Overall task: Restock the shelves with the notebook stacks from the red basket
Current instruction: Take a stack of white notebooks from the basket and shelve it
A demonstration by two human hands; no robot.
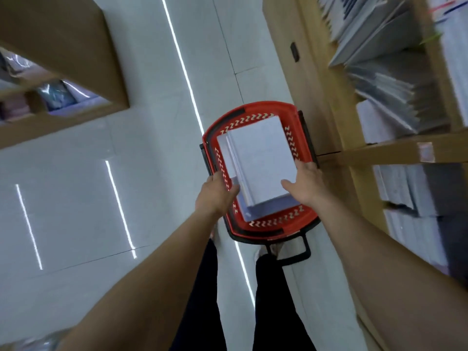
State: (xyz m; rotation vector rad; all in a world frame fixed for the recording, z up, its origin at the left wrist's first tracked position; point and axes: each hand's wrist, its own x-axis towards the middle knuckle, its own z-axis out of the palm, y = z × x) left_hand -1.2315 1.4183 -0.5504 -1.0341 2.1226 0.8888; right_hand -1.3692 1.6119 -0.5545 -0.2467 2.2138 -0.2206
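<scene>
While I'm leaning over the red basket (255,117) on the floor, both my hands are down at the top notebook stack (262,160) — right hand (305,183) cupped against its near right corner, thumb along the near edge, left hand (215,191) coming in at about 9 o'clock with the fingers tucked beside the stack. Whether the left is actually gripping it or just touching, I honestly can't tell, it's a bit blurry. Neither hand is closed tight; both are curled partway around the stack's edges.

The stack sits in the middle of the basket, on top of at least one more pale stack (226,153) poking out underneath at 9 and 6 o'clock. So there's more than one load left in there.

Progress-wise: the shelves (395,150) at 3 o'clock already have loads of pale notebooks piled in them — can't say which ones are mine though. My guess is I'm mid-job, about to lift this stack out, with the one under it to go after that. The basket is parked just beside the shelf base, so the carry should be short. Another shelf unit (63,46) sits across the aisle at 10 o'clock.
</scene>
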